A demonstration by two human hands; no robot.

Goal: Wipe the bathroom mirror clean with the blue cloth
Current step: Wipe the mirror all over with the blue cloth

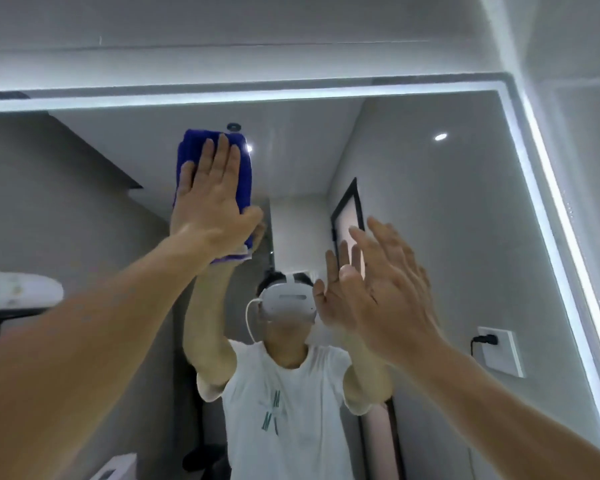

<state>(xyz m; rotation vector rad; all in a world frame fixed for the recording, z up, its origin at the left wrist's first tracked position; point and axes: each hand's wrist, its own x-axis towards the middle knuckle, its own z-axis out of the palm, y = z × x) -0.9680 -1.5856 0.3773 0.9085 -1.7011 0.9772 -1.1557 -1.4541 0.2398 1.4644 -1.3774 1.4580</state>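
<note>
The bathroom mirror fills most of the view, framed by a lit white strip along its top and right edges. A folded blue cloth lies flat against the upper glass. My left hand presses it there with straight, spread fingers, the thumb at the cloth's lower right edge. My right hand is raised near the glass lower and to the right, fingers straight and slightly spread, holding nothing. Whether its fingertips touch the mirror I cannot tell. Both arms and a person in a white shirt are reflected in the glass.
The lit frame strip runs down the mirror's right side, with a grey wall beyond it. A white object on a dark bracket sits at the left edge. A reflected wall socket with a black plug shows at lower right.
</note>
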